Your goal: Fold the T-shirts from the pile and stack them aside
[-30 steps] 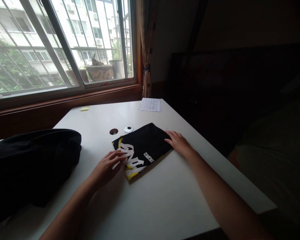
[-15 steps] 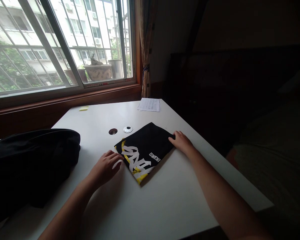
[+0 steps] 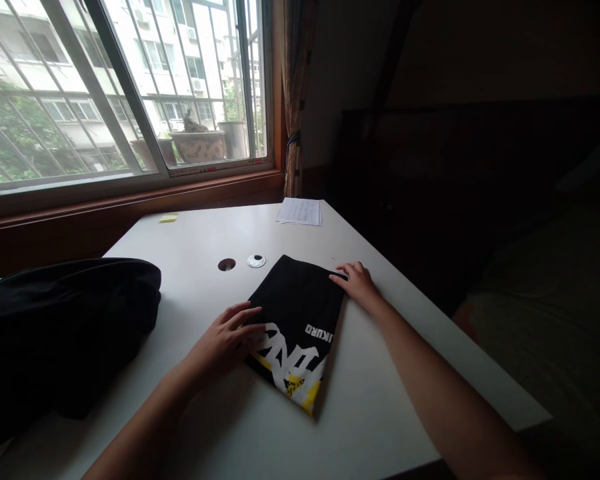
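Note:
A folded black T-shirt [image 3: 300, 300] with white lettering and a yellow print lies on the white table [image 3: 380, 400], turned at an angle to me. My left hand [image 3: 235, 330] rests over its left edge, fingers spread and lying on the cloth, covering part of the print. At the far right corner of the shirt, my right hand [image 3: 357, 283] has the edge between thumb and fingers.
A heap of black cloth [image 3: 70, 320] covers the table's left side. Farther back are a round hole [image 3: 227, 265], a silver disc [image 3: 256, 261], printed papers [image 3: 300, 211] and a yellow note [image 3: 169, 218]. A barred window [image 3: 180, 87] stands behind.
The shirt has turned, its near printed corner swinging toward me and to the right. My left hand has moved right onto the cloth; my right hand has shifted slightly left.

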